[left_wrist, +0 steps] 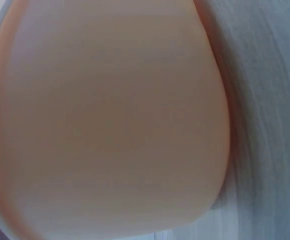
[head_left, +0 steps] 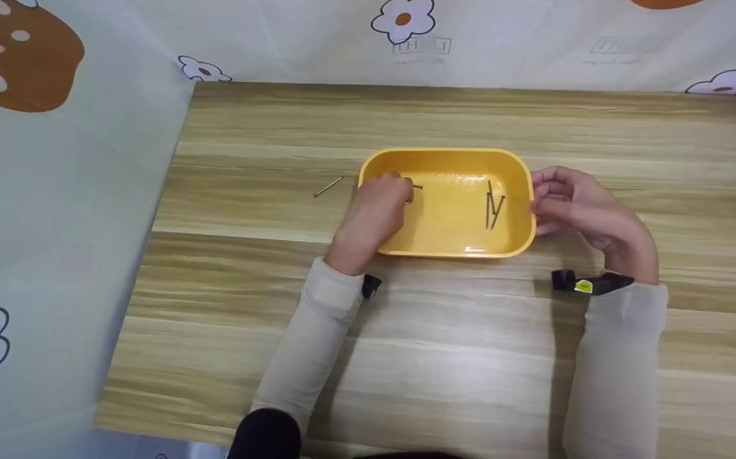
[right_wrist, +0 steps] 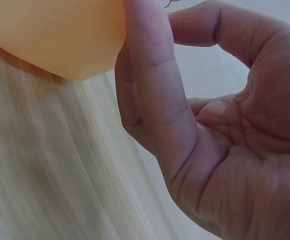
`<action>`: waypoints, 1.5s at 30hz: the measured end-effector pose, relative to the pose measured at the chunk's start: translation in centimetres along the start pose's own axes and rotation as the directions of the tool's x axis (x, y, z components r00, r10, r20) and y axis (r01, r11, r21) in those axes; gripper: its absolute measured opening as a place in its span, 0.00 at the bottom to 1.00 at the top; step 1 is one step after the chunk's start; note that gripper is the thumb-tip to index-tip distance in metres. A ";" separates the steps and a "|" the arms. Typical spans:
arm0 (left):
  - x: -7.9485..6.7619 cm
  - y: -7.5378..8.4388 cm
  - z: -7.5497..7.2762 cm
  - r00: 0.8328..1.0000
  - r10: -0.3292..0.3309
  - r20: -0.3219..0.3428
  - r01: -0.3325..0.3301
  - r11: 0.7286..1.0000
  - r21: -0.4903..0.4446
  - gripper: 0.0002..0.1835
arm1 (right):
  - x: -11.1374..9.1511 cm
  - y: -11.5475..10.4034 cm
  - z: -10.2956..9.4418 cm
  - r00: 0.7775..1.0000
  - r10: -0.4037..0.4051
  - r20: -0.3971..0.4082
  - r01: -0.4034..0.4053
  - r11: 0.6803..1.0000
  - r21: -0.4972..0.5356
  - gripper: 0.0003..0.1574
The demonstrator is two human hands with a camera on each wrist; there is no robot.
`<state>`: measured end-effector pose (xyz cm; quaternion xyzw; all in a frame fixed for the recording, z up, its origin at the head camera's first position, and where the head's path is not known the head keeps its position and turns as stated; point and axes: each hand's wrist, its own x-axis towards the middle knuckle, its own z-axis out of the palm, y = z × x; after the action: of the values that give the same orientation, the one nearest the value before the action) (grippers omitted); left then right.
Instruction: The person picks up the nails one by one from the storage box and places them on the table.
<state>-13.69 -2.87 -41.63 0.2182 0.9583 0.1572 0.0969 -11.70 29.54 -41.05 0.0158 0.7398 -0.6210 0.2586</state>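
Observation:
A yellow rectangular tub stands on the table. My left hand reaches over its left side with curled fingers, and the head end of a screw sticks out from them; most of that screw is hidden. Three dark screws lie close together on the tub's floor at the right. Outside the tub, another screw lies on the wood to the left. My right hand touches the tub's right outer wall with its fingers and thumb. The left wrist view shows mostly the tub's blurred outer wall.
The wood-grain table extends around the tub. A patterned pale sheet hangs behind it and along the left. Black wrist cameras sit at both cuffs.

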 end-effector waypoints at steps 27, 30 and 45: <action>0.0 0.1 0.2 1.000 0.004 -0.004 -0.004 1.000 0.031 0.16 | 0.1 -0.2 0.0 1.000 0.004 0.020 -0.004 1.000 0.017 0.23; 0.1 0.1 0.2 1.000 0.007 -0.002 -0.007 1.000 0.022 0.16 | 0.0 -0.2 -0.1 1.000 -0.003 0.025 0.003 1.000 0.023 0.23; 0.3 -0.2 0.3 1.000 0.022 -0.008 -0.022 0.999 -0.029 0.23 | -0.1 -0.2 0.1 1.000 -0.009 0.005 0.009 1.000 0.011 0.22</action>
<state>-13.95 -2.82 -42.01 0.2266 0.9538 0.1732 0.0947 -11.66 29.38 -40.82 0.0123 0.7357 -0.6263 0.2575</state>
